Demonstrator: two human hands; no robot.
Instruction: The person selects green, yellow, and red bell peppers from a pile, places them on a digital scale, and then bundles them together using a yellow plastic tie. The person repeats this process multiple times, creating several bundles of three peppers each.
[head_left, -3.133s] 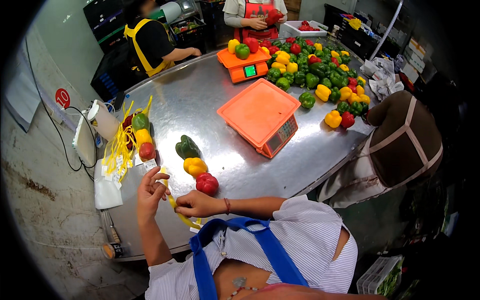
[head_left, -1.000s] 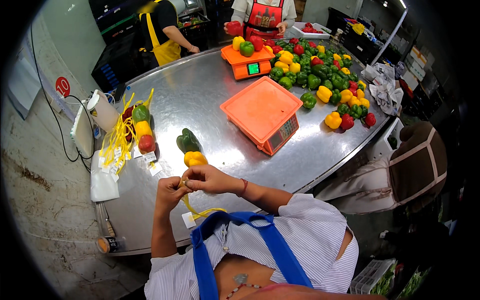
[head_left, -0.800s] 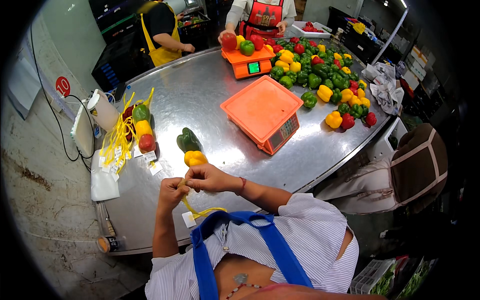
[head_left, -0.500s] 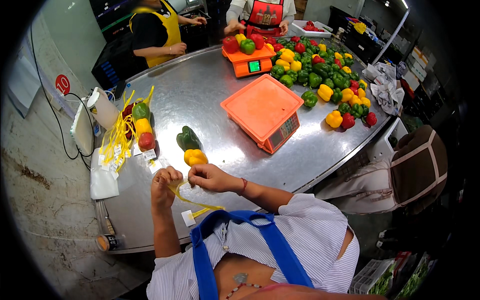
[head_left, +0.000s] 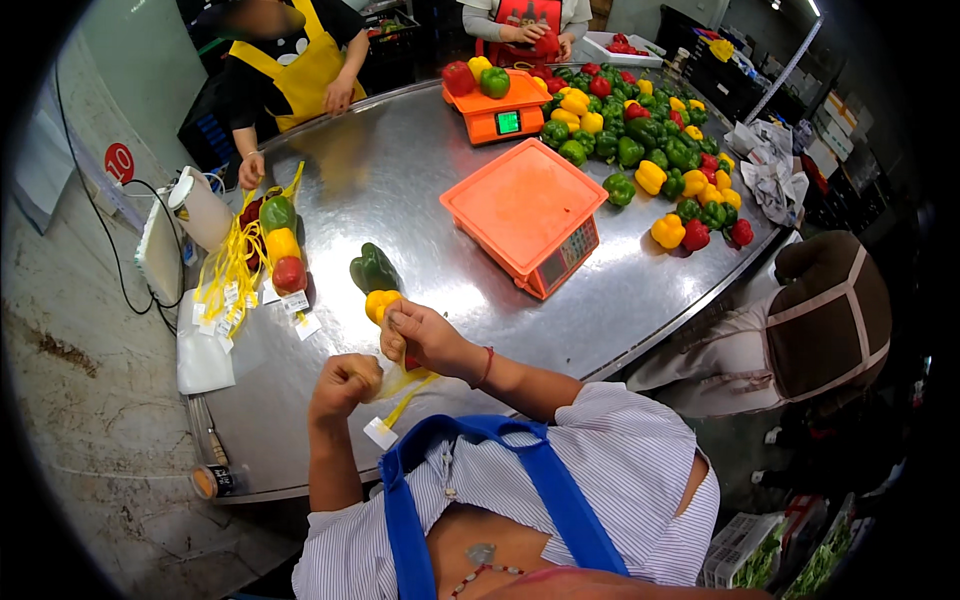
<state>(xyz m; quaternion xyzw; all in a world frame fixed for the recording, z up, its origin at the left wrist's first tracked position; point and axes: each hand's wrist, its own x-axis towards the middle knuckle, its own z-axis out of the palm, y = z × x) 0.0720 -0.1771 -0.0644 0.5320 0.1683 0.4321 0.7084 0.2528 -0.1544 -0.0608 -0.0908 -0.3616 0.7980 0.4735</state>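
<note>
A yellow net bag (head_left: 407, 381) with a white tag (head_left: 380, 432) hangs between my two hands in front of my chest. My left hand (head_left: 345, 386) is closed in a fist on one part of it. My right hand (head_left: 432, 340), higher and further right, pinches another part. Just beyond the right hand lie a dark green bell pepper (head_left: 374, 269) and a yellow bell pepper (head_left: 379, 304), partly covered by that hand. A bit of red shows beneath the right hand; most of it is hidden.
Left lie a netted pepper trio (head_left: 284, 240) and several yellow nets (head_left: 232, 265). An orange scale (head_left: 525, 205) stands right of centre; another (head_left: 507, 103), bearing peppers, stands behind. Loose peppers (head_left: 640, 140) cover the far right. Two co-workers stand across the steel table (head_left: 345, 190).
My hands have moved apart: the right up and away, the left slightly lower. The yellow-aproned co-worker now reaches to the nets. The red-aproned one holds a red pepper, gone from the far scale.
</note>
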